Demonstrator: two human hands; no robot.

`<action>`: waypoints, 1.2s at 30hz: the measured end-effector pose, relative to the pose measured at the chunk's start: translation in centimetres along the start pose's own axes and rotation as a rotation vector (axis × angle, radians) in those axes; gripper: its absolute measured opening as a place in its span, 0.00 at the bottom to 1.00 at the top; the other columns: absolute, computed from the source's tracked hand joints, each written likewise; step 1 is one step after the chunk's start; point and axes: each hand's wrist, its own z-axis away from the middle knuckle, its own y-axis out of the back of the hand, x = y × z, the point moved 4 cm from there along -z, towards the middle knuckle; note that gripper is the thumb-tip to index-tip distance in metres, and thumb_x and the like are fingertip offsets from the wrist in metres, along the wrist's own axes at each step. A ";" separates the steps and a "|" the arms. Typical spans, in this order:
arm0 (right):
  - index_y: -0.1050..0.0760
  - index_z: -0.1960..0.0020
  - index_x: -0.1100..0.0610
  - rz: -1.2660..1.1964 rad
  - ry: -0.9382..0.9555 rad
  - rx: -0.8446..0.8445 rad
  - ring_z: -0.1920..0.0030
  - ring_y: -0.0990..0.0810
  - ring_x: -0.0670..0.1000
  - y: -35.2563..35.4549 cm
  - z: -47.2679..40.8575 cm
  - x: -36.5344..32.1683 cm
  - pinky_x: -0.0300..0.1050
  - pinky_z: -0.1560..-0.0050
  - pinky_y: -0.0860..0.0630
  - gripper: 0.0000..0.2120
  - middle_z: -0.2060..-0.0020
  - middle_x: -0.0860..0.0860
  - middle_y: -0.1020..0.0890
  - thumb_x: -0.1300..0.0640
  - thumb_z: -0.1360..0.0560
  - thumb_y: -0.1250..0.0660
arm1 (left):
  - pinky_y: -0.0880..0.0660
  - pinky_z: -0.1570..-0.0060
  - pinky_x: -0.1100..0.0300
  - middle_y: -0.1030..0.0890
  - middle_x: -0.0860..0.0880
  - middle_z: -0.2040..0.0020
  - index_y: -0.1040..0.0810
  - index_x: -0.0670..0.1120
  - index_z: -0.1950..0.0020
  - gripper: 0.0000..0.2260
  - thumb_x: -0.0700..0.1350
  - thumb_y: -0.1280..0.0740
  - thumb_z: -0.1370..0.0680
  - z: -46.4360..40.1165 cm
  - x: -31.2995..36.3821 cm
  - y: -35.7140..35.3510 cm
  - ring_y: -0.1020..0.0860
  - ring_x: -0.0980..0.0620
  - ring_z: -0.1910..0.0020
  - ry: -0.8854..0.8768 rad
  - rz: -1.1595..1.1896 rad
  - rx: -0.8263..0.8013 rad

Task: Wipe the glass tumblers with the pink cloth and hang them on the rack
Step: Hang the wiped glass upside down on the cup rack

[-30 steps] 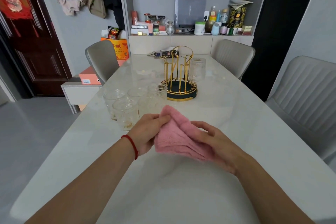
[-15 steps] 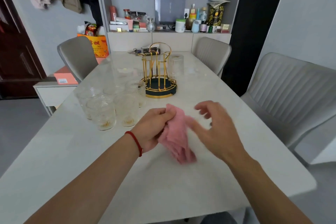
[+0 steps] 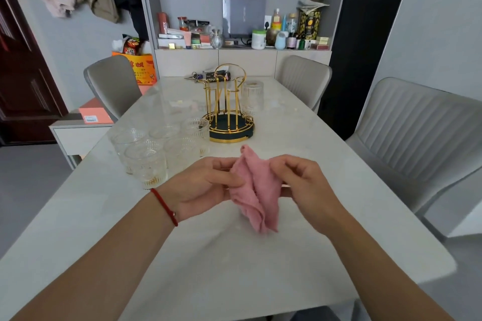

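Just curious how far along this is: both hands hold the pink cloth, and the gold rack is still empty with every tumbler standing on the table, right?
Not quite. The head view shows one tumbler already hanging on the gold rack.

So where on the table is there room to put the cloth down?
The near table, under both arms, is bare, and so is the strip between the gold rack and the right edge. It's crowded left of the rack, where the upright tumblers cluster.

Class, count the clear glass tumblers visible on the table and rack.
6: five clustered upright on the white marble table left of the gold wire rack, one inverted on the rack's right. Overlap may hide others.
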 end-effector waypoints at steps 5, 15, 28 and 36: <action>0.25 0.58 0.52 0.220 0.058 0.198 0.67 0.31 0.45 4.3 -0.7 -2.3 0.44 0.64 0.33 0.16 0.68 0.44 0.28 0.50 0.13 0.42 | 0.25 0.67 0.59 0.23 0.43 0.63 0.20 0.39 0.62 0.08 0.32 0.38 0.30 0.1 2.1 2.0 0.24 0.48 0.68 0.049 -0.167 0.247; 0.18 0.53 0.47 0.212 0.163 0.091 0.55 0.19 0.45 4.8 -2.2 -6.1 0.46 0.49 0.22 0.16 0.58 0.45 0.17 0.49 0.13 0.41 | 0.32 0.60 0.53 0.26 0.41 0.62 0.27 0.41 0.66 0.04 0.40 0.36 0.38 -0.6 3.9 -0.4 0.29 0.42 0.61 0.137 -0.353 -0.055; 0.21 0.43 0.72 -0.657 -0.603 -0.067 0.58 0.13 0.59 3.6 -3.7 1.9 0.48 0.56 0.17 0.38 0.54 0.65 0.14 0.36 0.16 0.49 | 0.17 0.55 0.56 0.15 0.45 0.52 0.19 0.43 0.42 0.10 0.43 0.29 0.23 -1.6 4.4 -4.0 0.15 0.50 0.57 -0.062 0.155 -0.028; 0.28 0.28 0.71 -0.659 -0.719 -0.407 0.35 0.21 0.72 -4.5 0.6 4.6 0.68 0.31 0.26 0.51 0.36 0.72 0.21 0.24 0.23 0.46 | 0.17 0.51 0.51 0.19 0.40 0.50 0.22 0.44 0.45 0.07 0.45 0.33 0.21 -1.3 4.8 -1.5 0.18 0.45 0.53 -0.046 0.184 0.109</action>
